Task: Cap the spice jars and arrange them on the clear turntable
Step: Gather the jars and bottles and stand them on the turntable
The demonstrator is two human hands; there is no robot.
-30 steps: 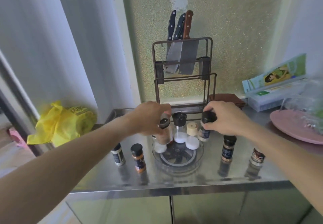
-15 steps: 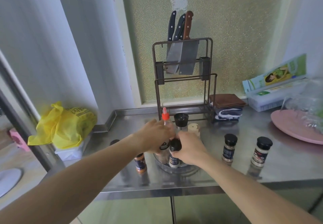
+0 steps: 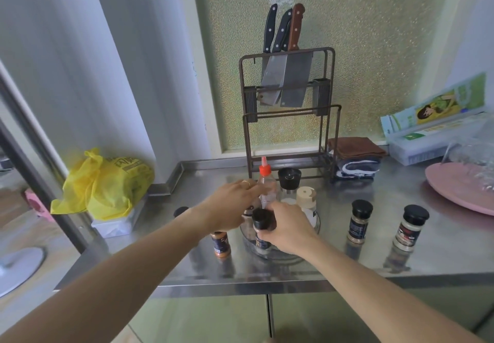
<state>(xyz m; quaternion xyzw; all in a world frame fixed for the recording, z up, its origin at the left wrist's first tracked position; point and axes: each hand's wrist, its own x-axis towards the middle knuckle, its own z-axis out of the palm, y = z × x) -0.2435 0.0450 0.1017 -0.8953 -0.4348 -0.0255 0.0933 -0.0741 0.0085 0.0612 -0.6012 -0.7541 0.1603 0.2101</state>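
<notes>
The right hand [image 3: 287,229] grips a black-capped jar [image 3: 263,231], apparently seating it on the clear turntable [image 3: 316,221]. The left hand [image 3: 230,206] reaches flat above; its grasp is unclear. Next, fetching the counter jars

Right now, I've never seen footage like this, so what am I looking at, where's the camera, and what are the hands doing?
There is no machine here: these are a person's two bare arms, filmed by one wide-angle camera worn on the head, looking forward and down. The surface is a steel counter. The right hand has its fingers curled round a black-capped jar at the front of the clear turntable. The left hand reaches in beside it; what its fingers touch is hidden. On the turntable also stand a red-tipped bottle, a grinder and a beige-capped jar. Off it on the counter wait an orange jar on the left and two black-capped jars on the right. Behind stands a knife rack.
</notes>
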